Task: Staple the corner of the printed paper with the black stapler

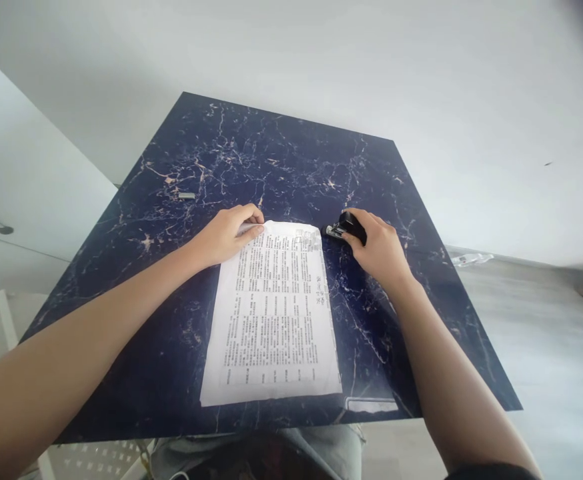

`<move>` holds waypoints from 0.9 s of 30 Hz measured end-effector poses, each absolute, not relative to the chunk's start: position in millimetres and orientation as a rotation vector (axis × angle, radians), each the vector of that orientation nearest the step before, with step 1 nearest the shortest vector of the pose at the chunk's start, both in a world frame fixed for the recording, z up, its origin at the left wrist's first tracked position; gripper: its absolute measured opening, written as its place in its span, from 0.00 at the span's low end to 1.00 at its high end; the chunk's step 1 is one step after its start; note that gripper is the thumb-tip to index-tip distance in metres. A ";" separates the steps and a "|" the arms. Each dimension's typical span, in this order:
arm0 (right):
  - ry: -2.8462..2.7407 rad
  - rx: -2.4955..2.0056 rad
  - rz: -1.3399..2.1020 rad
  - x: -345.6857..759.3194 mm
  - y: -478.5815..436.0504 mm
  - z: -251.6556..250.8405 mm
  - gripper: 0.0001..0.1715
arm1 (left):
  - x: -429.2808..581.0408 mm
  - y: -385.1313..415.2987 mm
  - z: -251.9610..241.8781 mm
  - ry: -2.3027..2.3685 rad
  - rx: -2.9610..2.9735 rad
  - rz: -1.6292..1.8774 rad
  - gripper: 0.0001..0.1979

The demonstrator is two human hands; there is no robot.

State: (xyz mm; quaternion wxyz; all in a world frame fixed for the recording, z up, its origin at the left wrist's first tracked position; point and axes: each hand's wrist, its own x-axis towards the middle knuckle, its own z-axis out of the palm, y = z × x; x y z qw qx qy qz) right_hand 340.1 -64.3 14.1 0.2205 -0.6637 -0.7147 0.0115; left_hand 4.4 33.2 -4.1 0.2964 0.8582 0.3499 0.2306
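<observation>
Printed paper sheets (276, 320) lie on the dark blue marbled table in front of me, turned sideways so the text runs up and down, with some handwriting near the right edge. My left hand (234, 233) pinches the upper left corner of the paper, thumb on top. A black stapler (349, 228) is in my right hand (379, 247), just right of the paper's upper right corner. The stapler's metal front points left towards that corner and appears slightly apart from it. My palm hides the stapler's rear end.
A small pale strip of staples (187, 196) lies on the table (281, 160) to the upper left. A white cabinet (26, 147) with a dark handle stands at the left. Beyond the table's far edge is a pale wall (321, 53). Clear plastic (471, 259) lies beyond the right edge.
</observation>
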 end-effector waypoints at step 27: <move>-1.836 -1.497 0.372 264.8 -79.7 7.0 0.14 | 2.5 33.9 -8.8 0.639 2.473 0.440 0.34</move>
